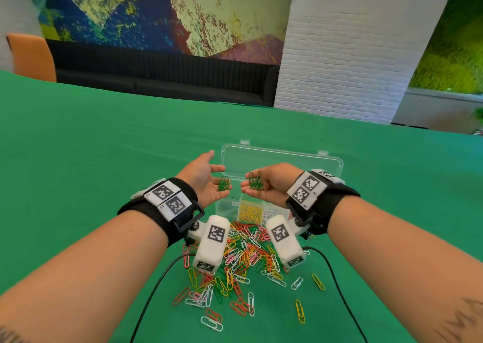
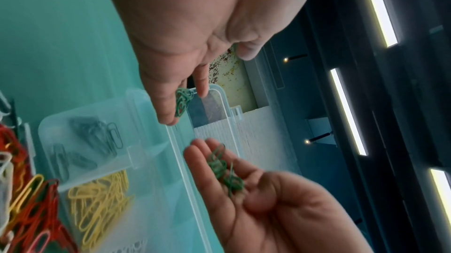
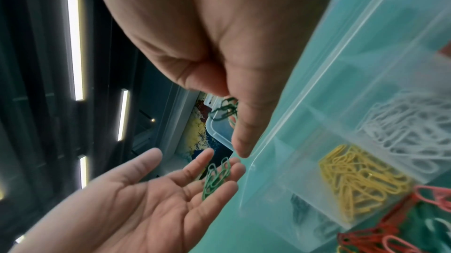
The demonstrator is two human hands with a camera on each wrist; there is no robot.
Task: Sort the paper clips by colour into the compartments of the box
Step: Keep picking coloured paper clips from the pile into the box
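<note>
Both hands hover above the clear compartment box, whose lid lies open behind. My left hand is palm up with straight fingers, and a small bunch of green paper clips rests on them. My right hand is cupped, thumb folded over a second bunch of green clips. In the left wrist view one compartment holds green clips, and the one beside it holds yellow clips. White clips fill another. The mixed pile lies in front of the box.
Green cloth covers the table. Black cables run from the wrist cameras across the near table on both sides of the pile. Stray clips lie scattered toward the front edge. A dark sofa and a white brick pillar stand beyond the table.
</note>
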